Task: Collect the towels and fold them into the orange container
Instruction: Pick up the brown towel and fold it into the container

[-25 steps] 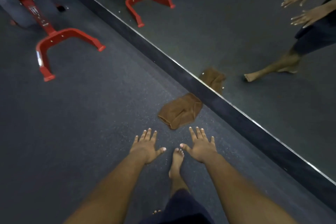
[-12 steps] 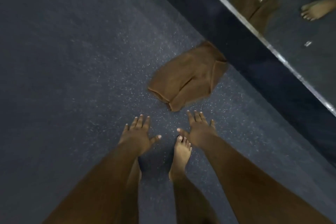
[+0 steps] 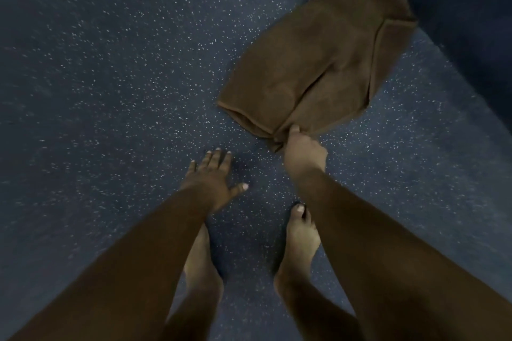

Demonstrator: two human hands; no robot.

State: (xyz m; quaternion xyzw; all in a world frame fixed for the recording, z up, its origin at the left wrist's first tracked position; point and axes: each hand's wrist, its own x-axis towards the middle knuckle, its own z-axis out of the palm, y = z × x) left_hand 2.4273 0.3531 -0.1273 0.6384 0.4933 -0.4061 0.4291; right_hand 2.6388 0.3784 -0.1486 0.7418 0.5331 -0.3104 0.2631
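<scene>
Towel: brown towel (image 3: 313, 63) lies crumpled and partly doubled over on the speckled dark floor (image 3: 110, 77), its far corner touching the dark baseboard (image 3: 457, 8) at the upper right.
Right grip: right hand (image 3: 303, 151) pinches the towel's near corner, fingers curled round the bunched cloth, thumb on top.
Left grip: left hand (image 3: 213, 180) is wide, fingers straight and spread, thumb out, holding nothing; it hangs above the floor, near the towel's near edge but apart from it.
Feet: two bare feet stand below the hands, the right foot (image 3: 299, 241) just beneath the right forearm, the left foot (image 3: 201, 263) partly hidden by the left forearm.
Edges: the baseboard runs diagonally across the upper right corner and closes off that side.
Open room: bare floor spreads to the left and above the towel, and between towel and feet.
Change: half a second ago both hands were spread short of the towel; the right one has now reached it and closed on the corner. The view sits closer, and the mirror above the baseboard has gone from sight.
</scene>
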